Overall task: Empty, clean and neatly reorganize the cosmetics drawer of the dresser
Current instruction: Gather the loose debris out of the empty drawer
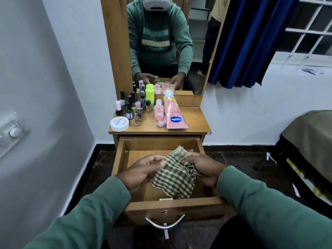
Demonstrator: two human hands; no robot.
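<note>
The wooden drawer [120, 159] of the dresser is pulled fully out, and its inside looks bare. Above it I hold a green-and-cream checked cloth [174, 178] with both hands. My left hand [142, 171] pinches its left edge, and my right hand [203, 168] bunches its right side. On the dresser top [197, 121] stand the cosmetics: a pink Vaseline tube [174, 115], a pink bottle [159, 110], a neon green bottle [150, 97], a white jar [119, 124] and several small nail polish bottles [132, 109].
A mirror [161, 42] in a wooden frame rises behind the dresser top. A grey wall with a switch plate [12, 132] stands on the left. A blue curtain [248, 42] hangs at the right, a covered bed [309, 141] below it. The drawer's metal handle [164, 222] faces me.
</note>
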